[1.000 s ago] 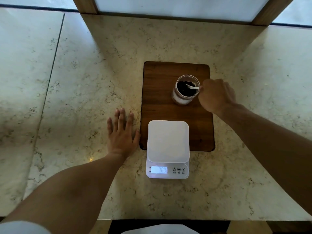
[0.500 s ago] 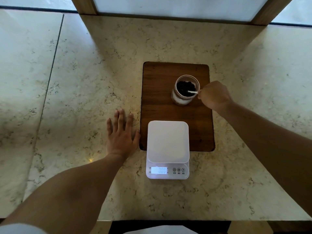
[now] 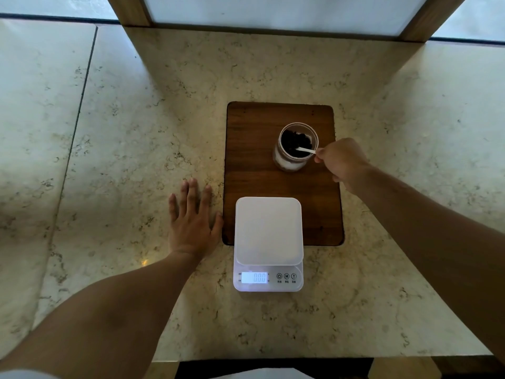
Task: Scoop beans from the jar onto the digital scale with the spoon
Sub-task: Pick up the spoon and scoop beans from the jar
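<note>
One jar [image 3: 296, 146] at twelve o'clock, one spoon [image 3: 306, 150], one digital scale [image 3: 268, 243] at six o'clock, one wooden board [image 3: 254, 149], two hands, three round scale buttons [image 3: 286, 276]

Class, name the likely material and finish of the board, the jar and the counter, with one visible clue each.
Board: dark wood, matte, by its streaky grain. Jar: clear glass or plastic, glossy; the beans show through its wall. Counter: polished pale stone, probably marble, by its veins and mottling.
</note>
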A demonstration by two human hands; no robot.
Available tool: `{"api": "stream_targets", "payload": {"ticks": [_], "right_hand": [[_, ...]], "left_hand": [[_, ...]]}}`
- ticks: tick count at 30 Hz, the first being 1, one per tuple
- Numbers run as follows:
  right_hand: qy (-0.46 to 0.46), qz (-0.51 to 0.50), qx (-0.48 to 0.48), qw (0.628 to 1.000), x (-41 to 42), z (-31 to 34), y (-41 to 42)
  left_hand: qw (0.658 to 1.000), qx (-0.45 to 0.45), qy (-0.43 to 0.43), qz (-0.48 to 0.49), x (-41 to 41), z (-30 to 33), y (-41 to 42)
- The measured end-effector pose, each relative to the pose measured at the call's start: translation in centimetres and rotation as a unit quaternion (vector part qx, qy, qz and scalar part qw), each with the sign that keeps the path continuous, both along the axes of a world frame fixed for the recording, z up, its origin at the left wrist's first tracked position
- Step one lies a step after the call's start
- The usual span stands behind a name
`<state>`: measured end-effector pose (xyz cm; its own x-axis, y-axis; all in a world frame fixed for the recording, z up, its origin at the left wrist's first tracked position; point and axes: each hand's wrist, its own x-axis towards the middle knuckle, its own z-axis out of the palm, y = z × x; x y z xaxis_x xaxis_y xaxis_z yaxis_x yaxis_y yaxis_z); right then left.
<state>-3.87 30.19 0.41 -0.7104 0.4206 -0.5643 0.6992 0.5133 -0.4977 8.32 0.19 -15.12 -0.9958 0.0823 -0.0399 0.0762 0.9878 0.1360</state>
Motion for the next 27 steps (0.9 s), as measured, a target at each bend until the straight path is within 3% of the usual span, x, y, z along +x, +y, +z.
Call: {"api": "stream_targets", "payload": {"ticks": [9,27], "right_hand": [[0.006,-0.012,-0.052,0.999,0.4,0.6,0.1],[-0.007,-0.024,-0.064,0.998,1.3,0.7,0.3]], "left_hand": [[1.000,0.005,-0.005,0.002,0.0,0.3,0.1],[1.000,0.005,-0.018,0.009,0.0,0.9,0.4]]}}
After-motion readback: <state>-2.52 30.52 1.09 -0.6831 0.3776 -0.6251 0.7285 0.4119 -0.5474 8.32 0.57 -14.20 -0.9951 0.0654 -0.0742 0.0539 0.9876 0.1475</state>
